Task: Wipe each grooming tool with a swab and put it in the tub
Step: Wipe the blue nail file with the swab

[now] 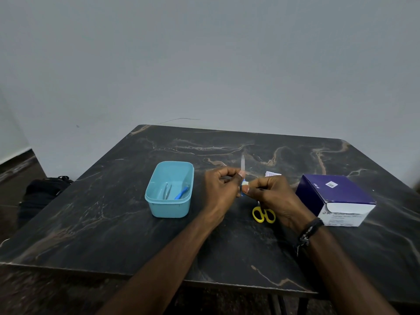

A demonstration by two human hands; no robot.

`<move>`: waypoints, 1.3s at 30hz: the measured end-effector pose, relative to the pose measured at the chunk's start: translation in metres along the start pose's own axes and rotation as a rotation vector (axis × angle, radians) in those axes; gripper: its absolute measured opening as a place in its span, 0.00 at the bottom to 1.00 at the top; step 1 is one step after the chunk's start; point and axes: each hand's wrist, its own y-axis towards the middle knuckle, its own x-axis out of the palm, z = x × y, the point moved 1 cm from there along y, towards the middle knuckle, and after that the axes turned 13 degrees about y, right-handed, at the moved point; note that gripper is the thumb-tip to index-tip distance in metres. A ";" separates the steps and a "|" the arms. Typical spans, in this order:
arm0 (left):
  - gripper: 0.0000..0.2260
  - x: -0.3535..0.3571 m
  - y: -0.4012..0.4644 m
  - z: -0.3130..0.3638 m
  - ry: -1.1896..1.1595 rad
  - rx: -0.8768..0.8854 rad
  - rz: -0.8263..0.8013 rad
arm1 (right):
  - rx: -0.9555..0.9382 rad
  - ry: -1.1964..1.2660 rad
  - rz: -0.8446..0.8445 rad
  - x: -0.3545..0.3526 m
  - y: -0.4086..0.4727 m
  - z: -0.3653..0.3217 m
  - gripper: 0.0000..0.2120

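**Operator:** Currently, what does each hand hold?

**Inspector:** Left hand [221, 186]: fingers curled, pinching the lower end of the nail file [242, 163]. Right hand [270, 193]: fingers curled, pinching a small white swab [245, 184] against the file near its handle. Both hands meet above the table [95, 223], between the tub [169, 189] and the box of swabs [336, 198].

**Operator:** Orientation of the file?

**Inspector:** Long axis close to upright, blade tip pointing up and away from the person, the handle end hidden in the left grip. The swab sits low on the blade, so the wipe, by my judgement, would run upward along that axis.

**Operator:** Where is the tub relative to the file?

**Inspector:** To the left, just beside the left hand. The left hand is the nearer one and already carries the file, so it suits the drop-in.

**Operator:** Count.

**Inspector:** One tub, holding two items: one pair of metal tweezers [166, 190] and one blue-handled tool [181, 193]. One file in hand. One pair of yellow-handled scissors [263, 215] on the table, partly under the right hand, apparently unwiped. One swab in use, one torn wrapper [272, 173] behind the right hand, one box.
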 end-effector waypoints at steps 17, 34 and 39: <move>0.16 0.007 -0.006 -0.004 -0.033 0.048 -0.258 | -0.019 0.185 0.214 -0.004 0.002 -0.001 0.08; 0.09 0.007 -0.006 -0.008 0.071 0.045 -0.298 | -0.070 0.258 0.324 -0.008 0.006 -0.001 0.08; 0.08 0.009 -0.008 -0.007 0.150 0.037 -0.348 | -0.112 0.330 0.419 -0.014 0.009 -0.001 0.10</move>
